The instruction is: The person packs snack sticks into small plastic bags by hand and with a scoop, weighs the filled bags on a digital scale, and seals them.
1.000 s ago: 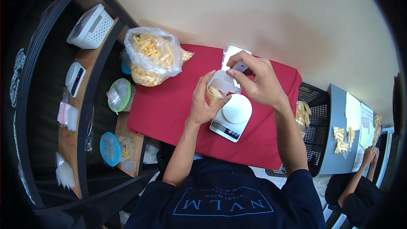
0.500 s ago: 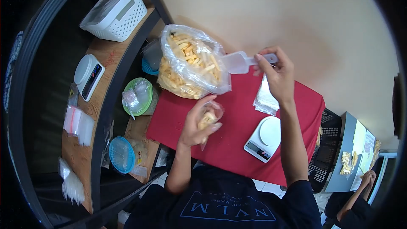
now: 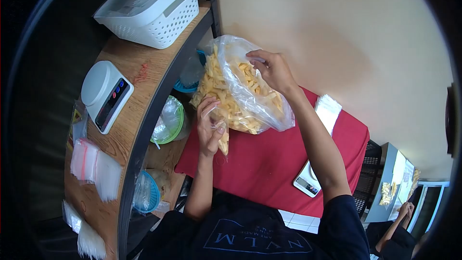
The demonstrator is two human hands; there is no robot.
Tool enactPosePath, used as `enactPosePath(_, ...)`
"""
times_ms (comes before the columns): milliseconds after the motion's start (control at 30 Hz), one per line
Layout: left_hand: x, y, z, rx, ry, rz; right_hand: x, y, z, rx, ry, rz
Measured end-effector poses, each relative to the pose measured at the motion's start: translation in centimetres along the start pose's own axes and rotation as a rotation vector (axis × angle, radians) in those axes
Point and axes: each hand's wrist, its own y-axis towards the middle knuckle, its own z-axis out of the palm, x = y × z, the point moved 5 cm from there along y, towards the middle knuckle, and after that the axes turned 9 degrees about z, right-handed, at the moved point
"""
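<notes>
My left hand (image 3: 207,127) is closed round a small clear plastic bag (image 3: 223,142) with pale yellow sticks in it, at the near left side of a big bag. That big clear plastic bag (image 3: 232,79) is full of yellow stick-shaped snack pieces and leans on the red-covered table. Over its open mouth, my right hand (image 3: 276,72) is closed with fingertips pinched. A bit of the scoop's pale handle (image 3: 258,59) seems to show between them; its blade cannot be made out against the plastic.
A white kitchen scale (image 3: 308,180) sits at the right of the red cloth (image 3: 255,173), below silvery packets (image 3: 328,110). On the left shelf are another scale (image 3: 108,96), a white basket (image 3: 166,24) and plastic bags (image 3: 96,168). Another person's hands (image 3: 406,209) are at far right.
My right hand has moved left with the scoop, from beside the big bag to over its mouth. My left hand has brought the small bag up against the big bag. The view has shifted left.
</notes>
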Motion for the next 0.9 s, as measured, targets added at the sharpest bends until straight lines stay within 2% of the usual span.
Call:
enactPosePath(67, 0.7, 0.0, 0.3, -0.009, 0.092, 0.087, 0.0, 0.8, 0.8, 0.024, -0.051, -0.01)
enactPosePath(133, 1.1, 0.0, 0.7, -0.038, 0.09, 0.107, -0.1, 1.1, 1.4, 0.022, -0.36, 0.009)
enactPosePath(267, 1.9, -0.4, 1.5, -0.144, 0.046, 0.124, -1.1, 0.9, 2.5, 0.082, -0.425, -0.031)
enactPosePath(367, 2.4, -0.4, 1.7, -0.215, -0.024, 0.1, 1.5, 0.4, 0.6, 0.144, -0.515, -0.016)
enactPosePath(433, 2.5, -0.6, 1.6, -0.252, -0.082, 0.064, 2.1, 0.2, -0.1, 0.291, -0.609, 0.094)
enactPosePath(567, 2.7, -0.6, 1.8, -0.229, -0.083, 0.067, 0.7, 1.0, 2.3, 0.286, -0.641, -0.01)
enactPosePath(633, 2.6, -0.5, 1.9, -0.231, -0.071, 0.072, -1.1, 0.5, 3.4, 0.277, -0.611, -0.011)
enactPosePath(700, 2.8, -0.3, 1.8, -0.245, -0.103, 0.062, -0.5, 0.3, 3.1, 0.228, -0.511, -0.106)
enactPosePath(733, 2.9, -0.4, 1.8, -0.256, -0.131, 0.046, -0.2, 0.2, 2.5, 0.232, -0.512, -0.105)
enactPosePath(800, 2.7, -0.5, 1.8, -0.263, -0.151, 0.03, -0.1, 0.0, 1.4, 0.375, -0.601, 0.062)
enactPosePath(900, 2.7, -0.9, 1.9, -0.271, -0.158, 0.024, 0.4, 0.7, 1.4, 0.369, -0.507, 0.088)
